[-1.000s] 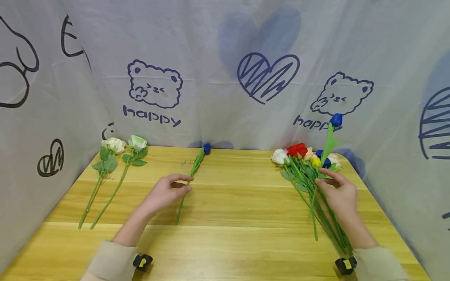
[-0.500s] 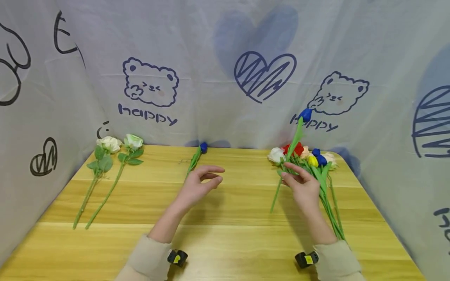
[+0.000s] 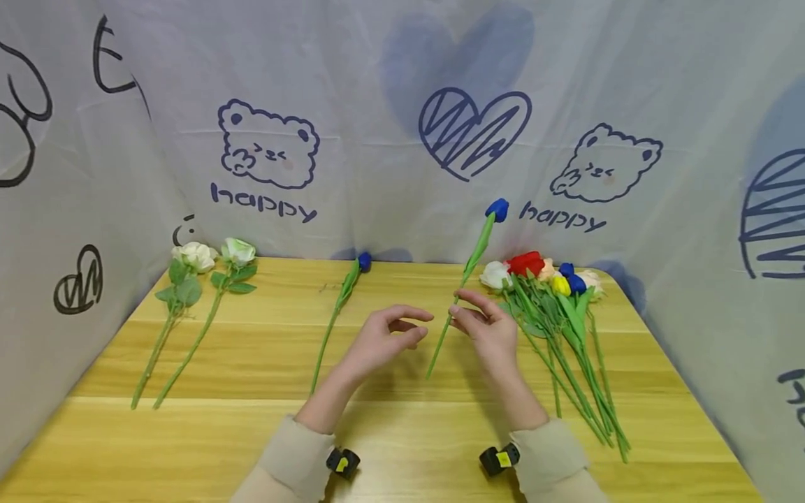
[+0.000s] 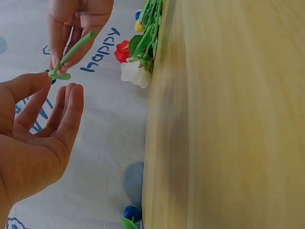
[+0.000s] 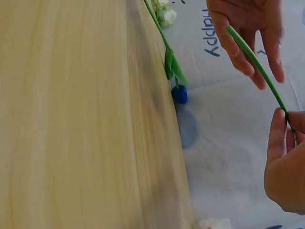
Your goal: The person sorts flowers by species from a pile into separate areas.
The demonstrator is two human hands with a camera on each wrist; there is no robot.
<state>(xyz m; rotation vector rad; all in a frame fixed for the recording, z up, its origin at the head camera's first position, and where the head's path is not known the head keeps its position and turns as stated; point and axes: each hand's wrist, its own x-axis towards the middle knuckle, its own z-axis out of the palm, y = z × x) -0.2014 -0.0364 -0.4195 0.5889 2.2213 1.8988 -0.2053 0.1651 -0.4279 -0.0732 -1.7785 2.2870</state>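
A blue tulip (image 3: 480,244) had been carried leftward over the last second, from above the bunch of flowers (image 3: 534,300) at the right of the counter (image 3: 189,447) to a place over its middle. By this it appeared to have been fully separated from the bunch, whose stems were left lying in a loose fan. The left hand (image 3: 377,342) had meanwhile been drawn away from the lying tulip (image 3: 346,290), which was left on the counter well apart from two pale roses (image 3: 196,258) farther left.

The carried tulip was held aloft between the hands, its bloom tilted up and to the right, its stem's lower end pointed down and left. The grip of the right hand (image 3: 493,335) was clamped on the stem, which was pinched between thumb and fingertips below the leaf. The left hand was held near that stem, turned inward, with thumb and fingers apart and nothing gripped; in the head view a narrow gap was seen between its fingertips and the stem.
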